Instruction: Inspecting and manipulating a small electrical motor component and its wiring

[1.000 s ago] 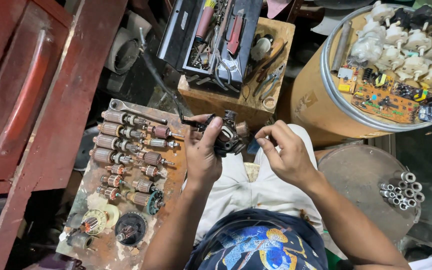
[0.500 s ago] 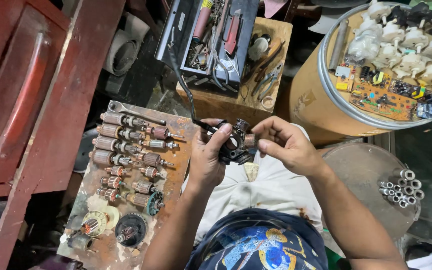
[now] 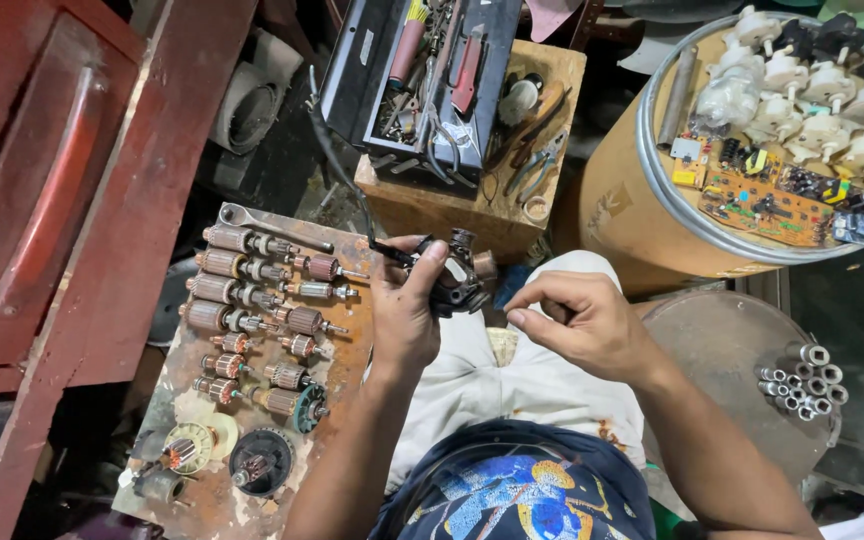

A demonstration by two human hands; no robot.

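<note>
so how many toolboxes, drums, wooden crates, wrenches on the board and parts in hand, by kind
toolbox: 1
drum: 1
wooden crate: 1
wrench: 1
motor part, held in the left hand: 1
total: 5

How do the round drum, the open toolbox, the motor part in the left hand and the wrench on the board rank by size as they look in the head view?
1. Round drum.
2. Open toolbox.
3. Wrench and motor part look nearly alike; the wrench is longer but thin, and the part in the left hand sits nearer the camera.
</note>
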